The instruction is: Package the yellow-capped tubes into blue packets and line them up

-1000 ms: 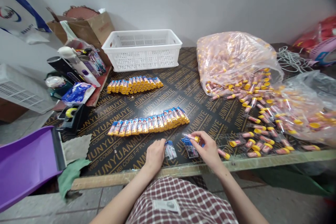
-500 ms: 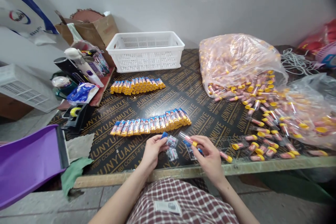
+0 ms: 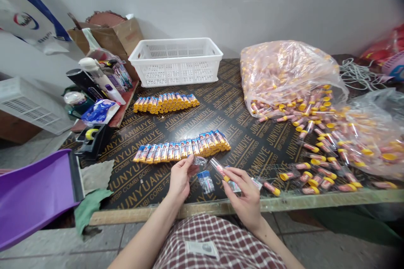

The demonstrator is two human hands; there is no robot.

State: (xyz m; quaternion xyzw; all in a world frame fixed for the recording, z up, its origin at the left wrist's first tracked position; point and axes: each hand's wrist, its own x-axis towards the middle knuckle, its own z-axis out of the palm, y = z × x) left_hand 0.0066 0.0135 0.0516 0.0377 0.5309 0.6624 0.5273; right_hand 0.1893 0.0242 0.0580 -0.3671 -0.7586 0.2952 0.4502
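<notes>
Between the thumb and fingers of my left hand (image 3: pixel 181 180) is a small clear plastic sleeve (image 3: pixel 200 161). My right hand (image 3: pixel 244 191) grips a clear tube (image 3: pixel 218 168) by its yellow-capped end; pink bits show inside it. The tube's clear end points toward the sleeve, with a small gap between them. Below lies a flat blue-and-clear sleeve (image 3: pixel 205 181) on the table. More sleeves lie partly hidden under my right hand. Just beyond my hands is a stacked row of blue-labelled tubes (image 3: pixel 176 151). A loose yellow-capped tube (image 3: pixel 271 187) lies right of my right hand.
Another stack of labelled tubes (image 3: pixel 167 103) sits before a white basket (image 3: pixel 179 71). At right, a big clear bag (image 3: pixel 284 71) spills many tubes onto the table. A tape dispenser (image 3: pixel 93 138), bottles (image 3: pixel 97 77) and a purple dustpan (image 3: pixel 34 197) are at left.
My left hand has turned the sleeve and raised it slightly. My right hand has moved left and down a little, bringing the tube nearer to the sleeve.
</notes>
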